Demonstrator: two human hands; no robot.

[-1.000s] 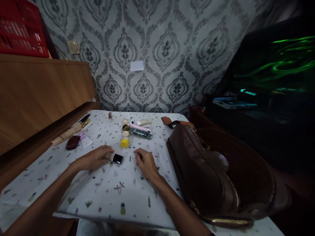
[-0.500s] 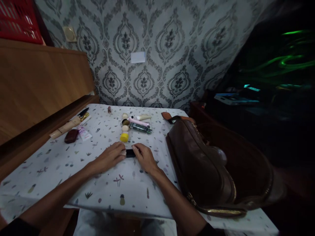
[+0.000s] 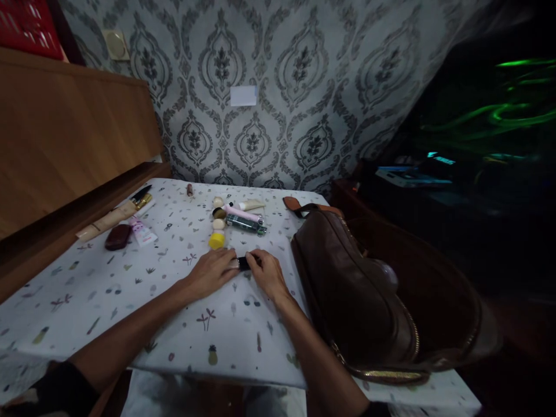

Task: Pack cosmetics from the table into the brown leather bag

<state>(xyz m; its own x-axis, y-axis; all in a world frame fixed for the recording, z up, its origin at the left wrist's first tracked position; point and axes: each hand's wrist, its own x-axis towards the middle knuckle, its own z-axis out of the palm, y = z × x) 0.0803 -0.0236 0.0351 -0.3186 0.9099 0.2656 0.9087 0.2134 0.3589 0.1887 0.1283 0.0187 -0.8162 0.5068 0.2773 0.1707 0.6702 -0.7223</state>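
A small cosmetic bottle [image 3: 244, 263] with a black cap and a pale body lies sideways between my two hands, low over the table. My left hand [image 3: 212, 271] closes round its pale end, which the fingers partly hide. At the black cap, my right hand [image 3: 267, 273] pinches with thumb and fingers. Just beyond the left hand stands a yellow-lidded jar [image 3: 216, 241]. Behind it lie a dark green cylinder [image 3: 246, 224], a pink tube [image 3: 242, 215], a cream tube [image 3: 252, 204] and several small round containers.
A big brown leather bag [image 3: 347, 278] lies unzipped on the right. Along the table's left side are a dark red case [image 3: 118, 237], a pink-and-white tube [image 3: 142, 232] and a long beige tube [image 3: 106, 222]. A wooden cabinet [image 3: 73, 139] borders the patterned tablecloth [image 3: 174, 341].
Both hands have shifted to the right together with the bottle, nearer the bag. The view has moved slightly. The other items lie as before.
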